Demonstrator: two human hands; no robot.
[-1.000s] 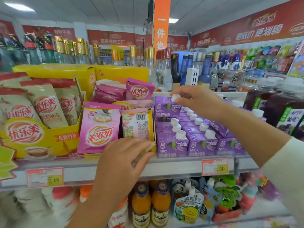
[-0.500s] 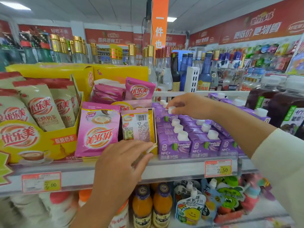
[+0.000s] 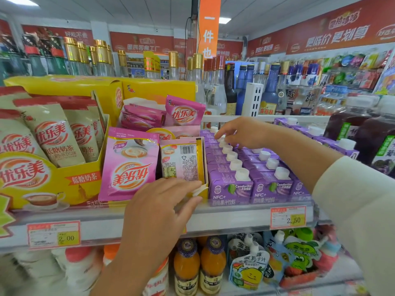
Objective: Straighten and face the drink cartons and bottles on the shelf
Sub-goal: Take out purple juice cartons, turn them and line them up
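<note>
1. the purple cartons (image 3: 230, 189) stand on the shelf (image 3: 235, 218) in about 3 rows running front to back. the front ones sit at the shelf lip with their labels facing out.
2. the left 2 rows look tidy, caps lined up one behind another. the rows further right are partly hidden by the sleeve, so i cannot judge them.
3. the right hand (image 3: 245, 133) reaches deep into the left row. its fingers curl down over the white cap of a rear carton (image 3: 222, 144) and seem to pinch it.
4. the left hand (image 3: 160, 212) lies against the front corner of the sachet box (image 3: 202, 165), fingers mostly straight. a white flap shows at the fingertips, and i cannot tell whether they pinch it.
5. my judgement: the cartons are nearly done, with only the back of the row left to settle. the dark juice bottles (image 3: 376, 142) at the right look untouched, and their labels are turned partly aside.
6. on the lower shelf, the orange bottles (image 3: 199, 265) face forward and the drink pouches (image 3: 248, 268) lean unevenly.
7. in the way: the sachet box touches the left carton row, leaving no side room there. the right forearm crosses over the front cartons, close above their caps.
</note>
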